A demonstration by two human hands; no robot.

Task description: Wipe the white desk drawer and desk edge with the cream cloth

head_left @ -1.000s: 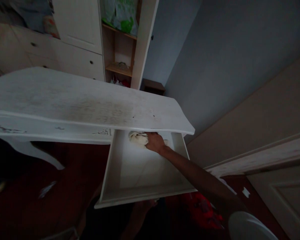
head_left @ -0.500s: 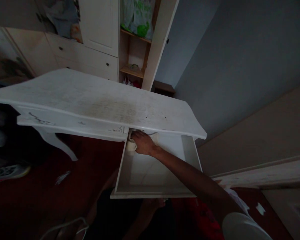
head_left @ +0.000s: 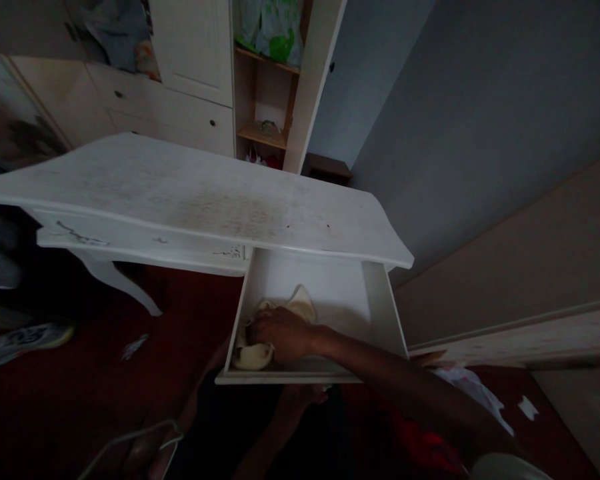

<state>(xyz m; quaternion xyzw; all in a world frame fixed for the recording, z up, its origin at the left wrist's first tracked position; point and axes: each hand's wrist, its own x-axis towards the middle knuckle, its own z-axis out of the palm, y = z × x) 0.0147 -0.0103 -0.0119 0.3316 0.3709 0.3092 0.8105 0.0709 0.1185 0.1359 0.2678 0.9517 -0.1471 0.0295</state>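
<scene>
My right hand (head_left: 280, 331) lies closed on a crumpled cream cloth (head_left: 253, 353) in the near left corner of an open white drawer (head_left: 380, 313). The drawer hangs pulled out from under a worn white desk (head_left: 190, 200). My left hand (head_left: 300, 395) sits in shadow just below the drawer's front edge, touching its underside; its fingers are too dark to read.
A white wardrobe with drawers and an open shelf unit (head_left: 267, 100) holding bags stands behind the desk. Red carpet (head_left: 80, 393) covers the floor, with a shoe (head_left: 25, 337) at left, paper scraps, a red item (head_left: 425, 440) and white cloth at right. A door (head_left: 555, 333) stands to the right.
My right hand has dragged the cloth from the drawer's back edge along its left side to the near left corner. The view has shifted slightly.
</scene>
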